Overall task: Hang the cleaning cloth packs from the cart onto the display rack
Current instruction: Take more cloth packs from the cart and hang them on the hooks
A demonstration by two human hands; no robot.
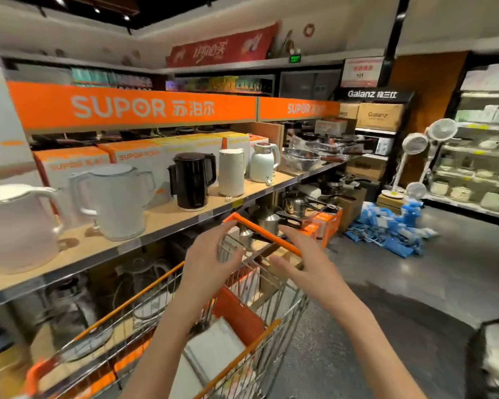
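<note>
A wire shopping cart (167, 309) with orange rims stands in front of me beside the shelf. My left hand (211, 260) and my right hand (303, 260) hover over the cart's far end with fingers spread and relaxed, holding nothing. An orange box (236, 312) and white packages (213, 349) lie inside the cart. A pile of blue cleaning cloth packs (386, 228) lies on the floor ahead to the right. I see no display rack with hooks in this view.
A long shelf with kettles (193, 180) and SUPOR boxes runs along the left. Pots and boxes (323, 220) sit low ahead. White fans (415, 156) stand at the right, near another shelf. A dark basket (496, 358) is at the lower right.
</note>
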